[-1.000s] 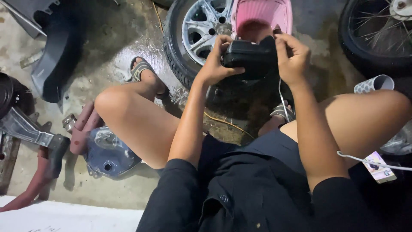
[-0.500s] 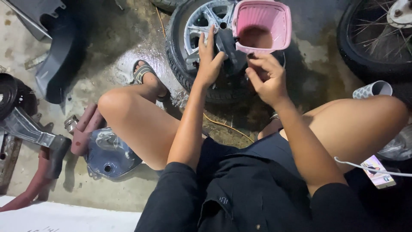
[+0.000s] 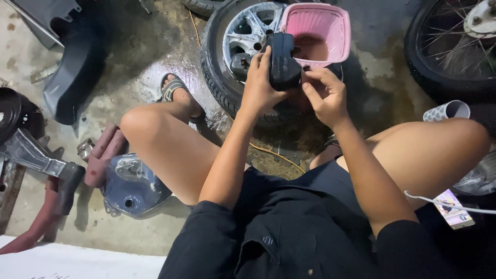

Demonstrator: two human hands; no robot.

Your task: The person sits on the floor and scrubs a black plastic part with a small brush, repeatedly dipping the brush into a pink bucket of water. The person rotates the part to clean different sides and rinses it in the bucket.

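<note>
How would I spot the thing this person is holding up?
Start at the tyre with the silver spoked rim lying on the wet floor, with a pink basket on it. Just in front, the left hand holds up a black plastic part; it is the only dark, boxy piece off the ground.

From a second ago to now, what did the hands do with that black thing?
The black part was turned from lying sideways to standing upright. The left hand kept its grip on the part; the right hand let go of the top and moved down beside its lower end. The pink basket, the alloy wheel and the legs stayed put.
</note>
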